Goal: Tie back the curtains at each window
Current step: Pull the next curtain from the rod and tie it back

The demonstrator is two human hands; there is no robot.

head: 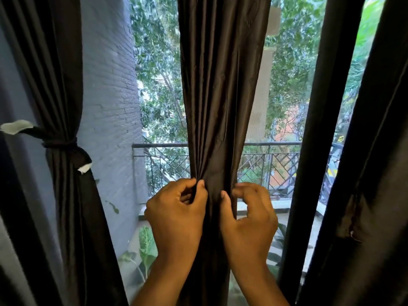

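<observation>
Both forearms rise side by side from the bottom edge. The left hand (176,215) is curled, its thumb pressed against its fingertips in a pinch. The right hand (249,219) is curled too, thumb pointing up, fingers bent.

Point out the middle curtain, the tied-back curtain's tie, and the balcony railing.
middle curtain (220,96): head view, on its gathered folds above the hands.
tie (59,144): head view, on the band cinching the left curtain.
balcony railing (271,144): head view, on its top rail.
</observation>
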